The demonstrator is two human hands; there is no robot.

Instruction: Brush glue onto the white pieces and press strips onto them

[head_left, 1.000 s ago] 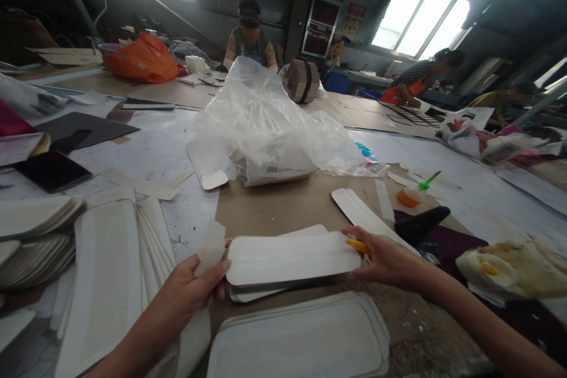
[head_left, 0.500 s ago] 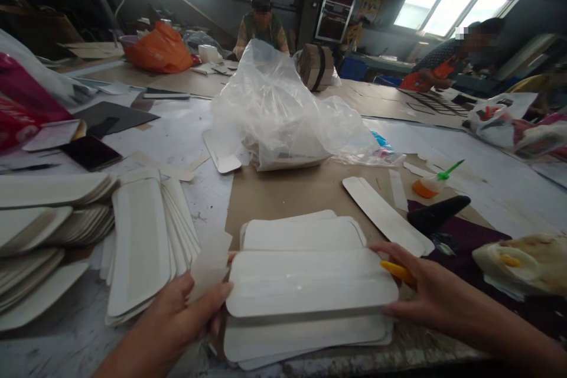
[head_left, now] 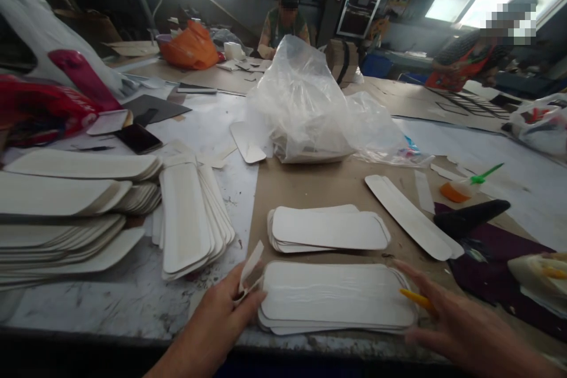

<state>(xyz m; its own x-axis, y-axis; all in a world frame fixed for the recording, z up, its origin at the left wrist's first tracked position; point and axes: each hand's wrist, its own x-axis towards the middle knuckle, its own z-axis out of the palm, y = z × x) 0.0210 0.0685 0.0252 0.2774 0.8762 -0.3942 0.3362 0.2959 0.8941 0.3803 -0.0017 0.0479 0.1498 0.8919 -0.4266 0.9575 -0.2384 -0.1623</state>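
Observation:
My left hand is closed on a thin, curled paper strip, its thumb at the left end of the near stack of white, round-cornered boards. The top board has wavy, shiny streaks. At the stack's right end, my right hand, partly blurred, has its fingers spread around a thin yellow tool whose kind I cannot make out. Just beyond lies a second, smaller stack of white boards.
Several fanned boards and piled boards lie on the left. A clear plastic bag stands behind. To the right are loose boards, an orange-filled bottle and a dark cloth. Two people work across the table.
The board that was between my hands now lies squared on the near stack. My right hand has come slightly away from its end. The view has swung left.

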